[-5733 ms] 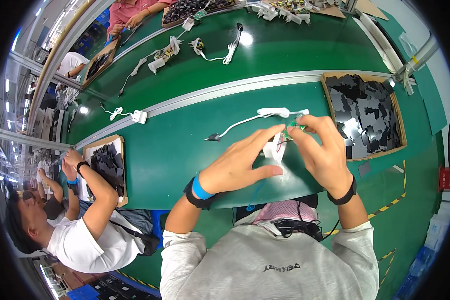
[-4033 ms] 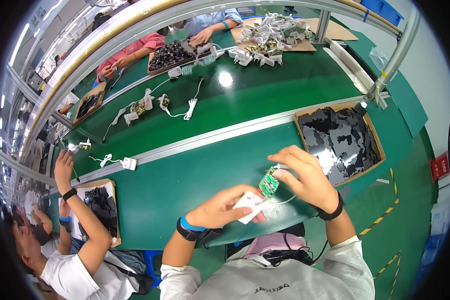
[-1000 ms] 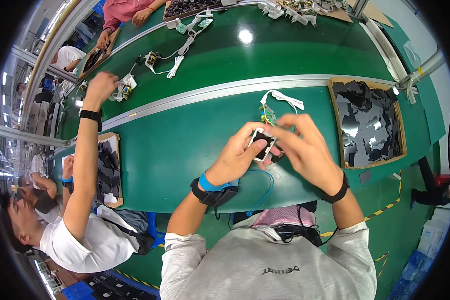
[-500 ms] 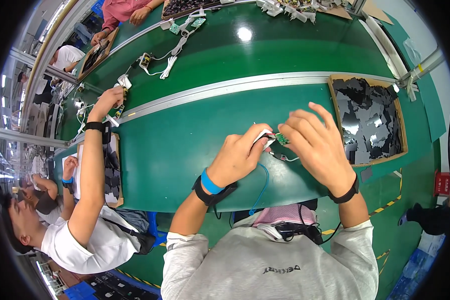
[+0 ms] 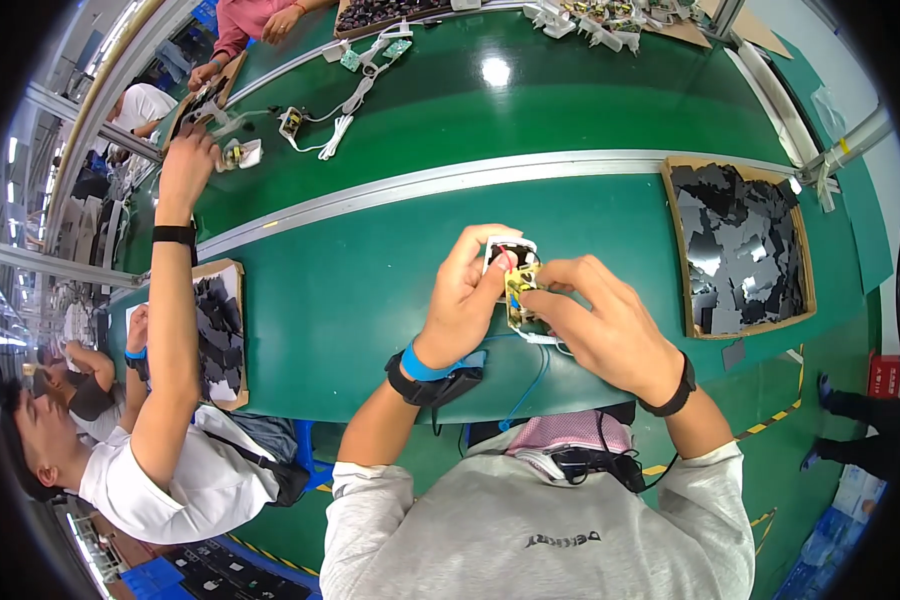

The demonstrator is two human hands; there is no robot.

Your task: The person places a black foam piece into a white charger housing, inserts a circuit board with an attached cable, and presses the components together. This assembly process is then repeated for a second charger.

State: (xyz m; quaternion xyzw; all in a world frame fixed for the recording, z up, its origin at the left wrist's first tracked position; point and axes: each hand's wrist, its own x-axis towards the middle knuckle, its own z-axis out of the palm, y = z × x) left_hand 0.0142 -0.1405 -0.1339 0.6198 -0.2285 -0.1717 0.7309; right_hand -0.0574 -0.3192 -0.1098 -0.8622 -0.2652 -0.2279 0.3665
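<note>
Over the near green bench, my left hand (image 5: 460, 310) is closed round a white plastic housing (image 5: 525, 243), its open side up and dark inside. A red wire (image 5: 507, 261) shows at its lower end, beside my left thumb. Just below it sits a small circuit board (image 5: 516, 287) with yellow parts, partly hidden by my fingers. My right hand (image 5: 615, 330) pinches the board's right side. From the board's lower end runs a white cable (image 5: 538, 339). Whether the board touches the housing is hard to tell.
A shallow box (image 5: 808, 290) of black sheet pieces stands at the right. A metal rail (image 5: 420, 182) separates the near bench from a far strip bearing a wired board (image 5: 291, 123) and white plugs. At left a co-worker's arm (image 5: 178, 300) reaches over that strip.
The housing has turned in my left hand, its open side now showing. The circuit board was turned over and brought down beside it. The co-worker's hand moved further away.
</note>
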